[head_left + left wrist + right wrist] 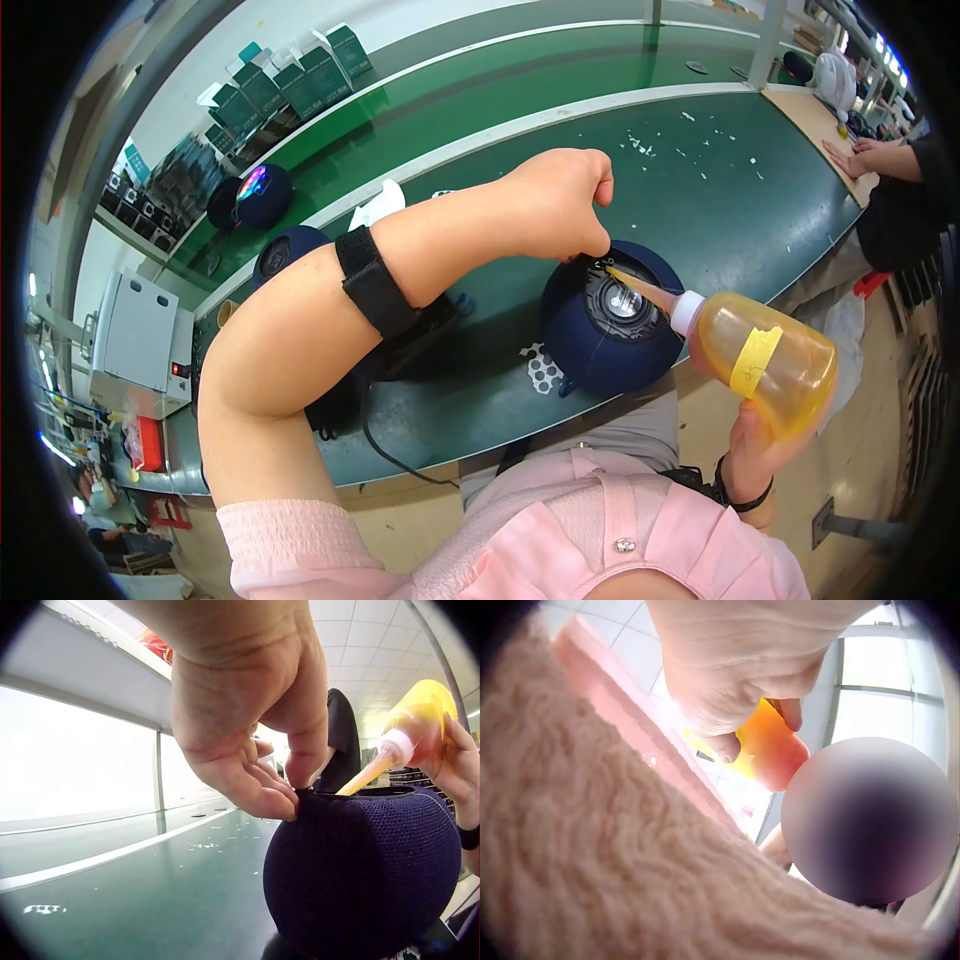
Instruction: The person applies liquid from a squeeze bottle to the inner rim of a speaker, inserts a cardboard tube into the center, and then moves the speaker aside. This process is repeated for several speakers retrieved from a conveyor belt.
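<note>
A round speaker (600, 355) in dark blue mesh fabric stands at the table's near edge, its black end with a ring of printed marks facing up. My left hand (560, 205) reaches over from the far side. In the left wrist view its thumb and index fingertip pinch the fabric edge (300, 801) at the rim of the opening. My right hand (757, 450) grips a clear squeeze bottle (800, 355) of amber liquid, tilted down, with a yellow tape label. The bottle's long nozzle (367, 774) has its tip at the rim, close beside the left fingertips.
Another blue speaker (285, 250) stands left, behind my forearm; one with coloured lights (264, 195) is on the green belt (480, 105). Perforated white scrap (541, 368) lies by the speaker, a black cable (375, 440) nearby. Another person's hands (858, 160) rest at the far right.
</note>
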{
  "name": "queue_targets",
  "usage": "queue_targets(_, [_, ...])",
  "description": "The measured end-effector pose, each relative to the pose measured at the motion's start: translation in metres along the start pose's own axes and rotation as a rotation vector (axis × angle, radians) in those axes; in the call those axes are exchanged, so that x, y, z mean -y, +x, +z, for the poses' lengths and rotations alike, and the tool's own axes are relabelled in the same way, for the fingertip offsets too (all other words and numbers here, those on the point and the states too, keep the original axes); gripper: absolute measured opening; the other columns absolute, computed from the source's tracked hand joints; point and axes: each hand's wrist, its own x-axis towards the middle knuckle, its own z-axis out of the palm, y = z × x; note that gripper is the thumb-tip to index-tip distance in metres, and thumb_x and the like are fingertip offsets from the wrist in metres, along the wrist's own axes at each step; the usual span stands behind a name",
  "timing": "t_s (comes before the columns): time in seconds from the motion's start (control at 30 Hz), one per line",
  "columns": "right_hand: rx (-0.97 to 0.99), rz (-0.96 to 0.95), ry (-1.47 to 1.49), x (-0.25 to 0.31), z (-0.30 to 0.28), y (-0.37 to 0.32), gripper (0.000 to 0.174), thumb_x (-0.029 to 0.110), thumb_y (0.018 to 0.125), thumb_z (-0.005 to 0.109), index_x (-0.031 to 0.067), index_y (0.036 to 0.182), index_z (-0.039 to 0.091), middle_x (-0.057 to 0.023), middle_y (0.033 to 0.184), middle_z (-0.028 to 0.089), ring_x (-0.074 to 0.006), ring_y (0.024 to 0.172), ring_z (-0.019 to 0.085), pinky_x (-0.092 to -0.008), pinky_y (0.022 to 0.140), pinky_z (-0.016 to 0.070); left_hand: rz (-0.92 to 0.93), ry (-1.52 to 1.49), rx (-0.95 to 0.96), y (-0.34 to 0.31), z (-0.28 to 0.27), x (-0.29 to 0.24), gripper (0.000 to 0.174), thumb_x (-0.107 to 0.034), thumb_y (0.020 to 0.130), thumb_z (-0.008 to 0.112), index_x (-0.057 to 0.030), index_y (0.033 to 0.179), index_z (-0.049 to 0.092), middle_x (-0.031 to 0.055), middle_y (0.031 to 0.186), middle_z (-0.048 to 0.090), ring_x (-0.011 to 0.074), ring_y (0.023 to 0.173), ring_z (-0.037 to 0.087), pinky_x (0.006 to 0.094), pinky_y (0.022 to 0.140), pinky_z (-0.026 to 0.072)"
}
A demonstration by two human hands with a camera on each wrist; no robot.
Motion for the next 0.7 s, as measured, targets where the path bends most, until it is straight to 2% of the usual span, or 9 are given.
queue_targets(0.1, [0.003, 0.045, 0.06, -0.003, 0.003, 0.0, 0.097, 0.035, 0.068, 0.077, 0.002, 0.136, 0.018, -0.0133, 0.127, 0.039, -0.0235, 0.116, 0.044, -0.034, 0.096, 0.0368, 0.013, 0.002, 0.002, 0.0, 0.0, 0.0, 0.027, -0.001, 0.066, 0.06, 0.0005, 0.087, 0.042, 0.0101, 0.067, 0.059, 0.0152, 0.057, 0.059, 0.0279, 0.052, 0.0468])
queue_targets(0.2, [-0.004, 0.062, 0.058, 0.004, 0.008, 0.001, 0.095, 0.038, 0.07, 0.075, 0.0005, 0.136, 0.018, -0.0129, 0.127, 0.04, -0.0228, 0.115, 0.044, -0.0342, 0.096, 0.0365, 0.01, 0.023, 0.0, 0.001, 0.0, 0.0, 0.034, -0.003, 0.064, 0.063, 0.0003, 0.093, 0.046, 0.0117, 0.068, 0.059, 0.0201, 0.06, 0.062, 0.0304, 0.056, 0.0492])
queue_targets(0.33, [-0.021, -0.023, 0.026, -0.013, 0.001, 0.004, 0.086, 0.037, 0.073, 0.072, -0.001, 0.133, 0.025, -0.0125, 0.125, 0.043, -0.0224, 0.115, 0.045, -0.0338, 0.096, 0.0368, 0.019, 0.023, -0.011, 0.001, 0.001, 0.002, 0.033, -0.004, 0.064, 0.063, 0.0001, 0.092, 0.046, 0.0118, 0.069, 0.059, 0.0203, 0.06, 0.062, 0.0306, 0.056, 0.0491])
queue_targets(0.4, [-0.034, 0.046, 0.266, -0.016, 0.003, 0.007, 0.068, 0.031, 0.08, 0.066, -0.0016, 0.129, 0.032, -0.0125, 0.123, 0.046, -0.0234, 0.113, 0.047, -0.0351, 0.095, 0.0385, 0.031, 0.024, -0.016, 0.001, 0.002, 0.004, 0.033, -0.004, 0.064, 0.064, 0.0, 0.092, 0.046, 0.012, 0.069, 0.059, 0.0204, 0.06, 0.062, 0.0306, 0.056, 0.0491])
queue_targets(0.43, [-0.032, 0.048, 0.262, -0.016, 0.003, 0.01, 0.068, 0.031, 0.08, 0.066, -0.0016, 0.129, 0.032, -0.0125, 0.123, 0.046, -0.0234, 0.113, 0.047, -0.0351, 0.095, 0.0385, 0.018, 0.003, -0.011, 0.001, 0.002, 0.004, 0.033, -0.005, 0.064, 0.064, -0.0002, 0.092, 0.047, 0.0118, 0.069, 0.059, 0.0207, 0.059, 0.062, 0.0308, 0.055, 0.0489])
queue_targets(0.5, [0.028, 0.194, 0.526, -0.018, 0.003, 0.017, 0.051, 0.026, 0.089, 0.053, -0.0004, 0.129, 0.035, -0.0151, 0.128, 0.044, -0.0282, 0.119, 0.044, -0.0413, 0.099, 0.0382, 0.008, -0.019, -0.006, 0.002, 0.002, 0.005, 0.033, -0.005, 0.064, 0.064, -0.0005, 0.092, 0.047, 0.0116, 0.068, 0.059, 0.021, 0.059, 0.062, 0.031, 0.055, 0.0488])
queue_targets(0.57, [0.043, 0.263, 0.63, -0.017, 0.003, 0.026, 0.05, 0.026, 0.091, 0.05, -0.0001, 0.129, 0.034, -0.0163, 0.129, 0.043, -0.0299, 0.12, 0.043, -0.043, 0.1, 0.038, -0.048, 0.002, -0.011, 0.004, 0.002, 0.008, 0.03, -0.006, 0.066, 0.063, -0.0012, 0.092, 0.048, 0.0121, 0.074, 0.06, 0.0209, 0.066, 0.062, 0.032, 0.057, 0.049])
queue_targets(0.63, [0.061, 0.335, 0.735, -0.015, 0.004, 0.033, 0.048, 0.026, 0.092, 0.048, 0.0001, 0.13, 0.034, -0.0175, 0.129, 0.042, -0.0316, 0.121, 0.042, -0.0448, 0.101, 0.0378, -0.025, 0.072, -0.065, 0.003, -0.001, 0.011, 0.029, -0.005, 0.067, 0.06, -0.0015, 0.093, 0.049, 0.0125, 0.079, 0.06, 0.0211, 0.071, 0.062, 0.0317, 0.06, 0.0492])
queue_targets(0.7, [0.062, 0.481, 0.945, -0.012, 0.005, 0.037, 0.048, 0.025, 0.092, 0.047, 0.0009, 0.131, 0.033, -0.0187, 0.133, 0.037, -0.034, 0.124, 0.038, -0.0477, 0.104, 0.0338, -0.005, 0.139, -0.109, -0.001, -0.002, 0.013, 0.027, -0.004, 0.068, 0.058, -0.0018, 0.094, 0.05, 0.0129, 0.085, 0.061, 0.0213, 0.077, 0.062, 0.0313, 0.062, 0.0494])
